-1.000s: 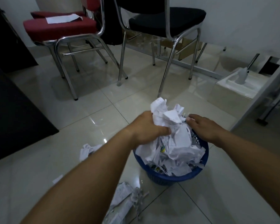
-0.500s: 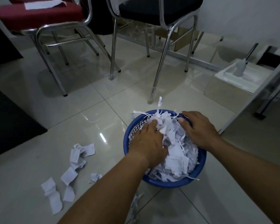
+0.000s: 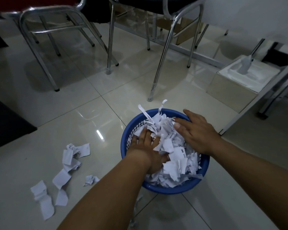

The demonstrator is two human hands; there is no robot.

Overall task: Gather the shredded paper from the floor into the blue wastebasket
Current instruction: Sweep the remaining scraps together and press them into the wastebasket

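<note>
The blue wastebasket (image 3: 176,188) stands on the tiled floor, heaped with white shredded paper (image 3: 171,153). My left hand (image 3: 148,146) lies flat on the left side of the heap, fingers straight, pressing down. My right hand (image 3: 196,131) presses on the right side with spread straight fingers, its fingertips near the far rim. Torn paper pieces (image 3: 68,161) lie on the floor to the left of the basket, with a small crumpled scrap (image 3: 91,180) closer to it. More strips (image 3: 136,208) show under my left forearm.
Chrome chair legs (image 3: 158,67) stand just beyond the basket, with another chair frame (image 3: 40,47) at the far left. A white box (image 3: 236,83) holding a white object sits at the right by a metal table leg (image 3: 259,100). A dark mat (image 3: 5,123) lies at the left.
Both hands have gone from gripping a raised bundle of paper above the basket to pressing it down flat inside. The heap sits lower. The view has tilted downward.
</note>
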